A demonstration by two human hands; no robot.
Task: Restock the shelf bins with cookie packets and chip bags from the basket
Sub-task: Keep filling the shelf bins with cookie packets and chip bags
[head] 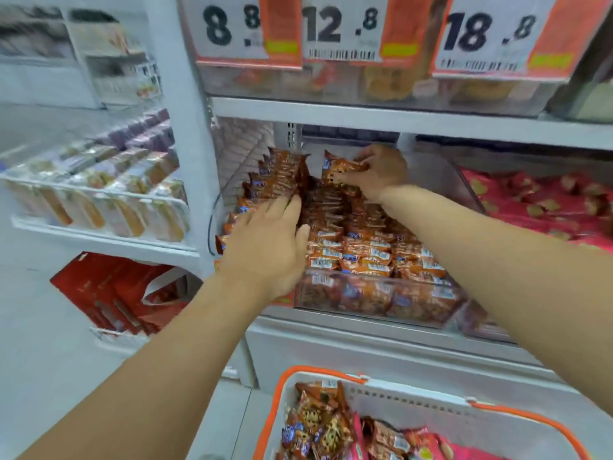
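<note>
Your right hand (381, 171) pinches a cookie packet (343, 171) at the bin's (381, 313) twelve o'clock end; your left hand (268, 240), fingers straight, braces the standing row (282, 175), keeping a slot free.

Orange cookie pkt (343, 172) upright, above bin (374, 300) stack.

A shop aisle: white shelves (365, 111) with big price tags (232, 28), clear bins (378, 303) of packaged snacks, a shopping basket (398, 393) below.
</note>
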